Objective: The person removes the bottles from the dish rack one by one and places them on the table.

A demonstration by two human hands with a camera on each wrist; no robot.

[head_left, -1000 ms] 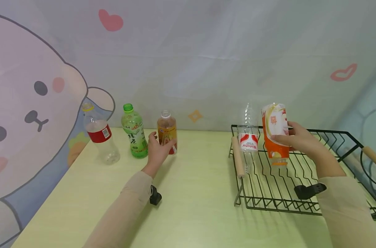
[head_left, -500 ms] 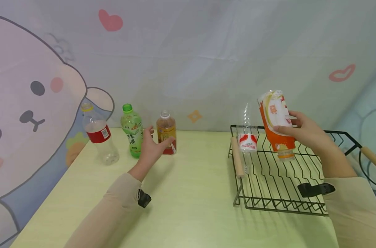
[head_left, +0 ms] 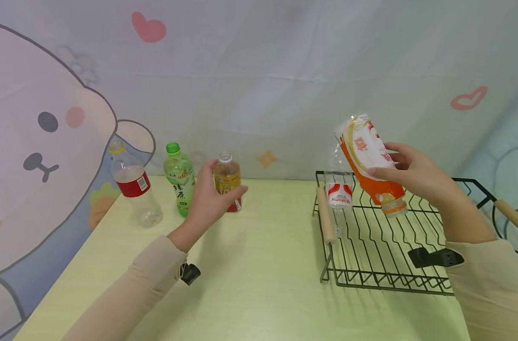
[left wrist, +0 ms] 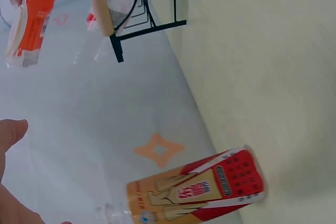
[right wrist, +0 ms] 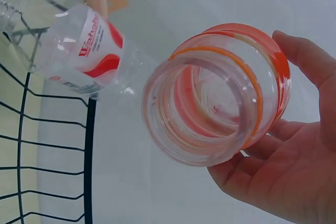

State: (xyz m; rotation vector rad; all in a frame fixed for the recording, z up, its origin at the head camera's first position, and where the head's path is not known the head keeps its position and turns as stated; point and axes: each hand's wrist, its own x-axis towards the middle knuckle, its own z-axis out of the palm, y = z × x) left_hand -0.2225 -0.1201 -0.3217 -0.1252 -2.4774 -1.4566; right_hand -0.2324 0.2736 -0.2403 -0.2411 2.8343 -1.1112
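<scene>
L hand (head_left: 209,199), fingers loose & empty, beside amber plastic bottle w/ yellow-red label (head_left: 229,181). At bottle's 3 o'clock, over wood-handled black wire rack (head_left: 325,215): clear plastic bottle w/ orange-white label (head_left: 365,156), R hand (head_left: 417,174) gripping mid-body; prob. light, squashy; best held there.

in the head view, the left fingers (head_left: 207,172) partly hide the amber bottle (head_left: 227,176)

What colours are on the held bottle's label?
The label is mainly white and orange, clearest in head view.
</scene>
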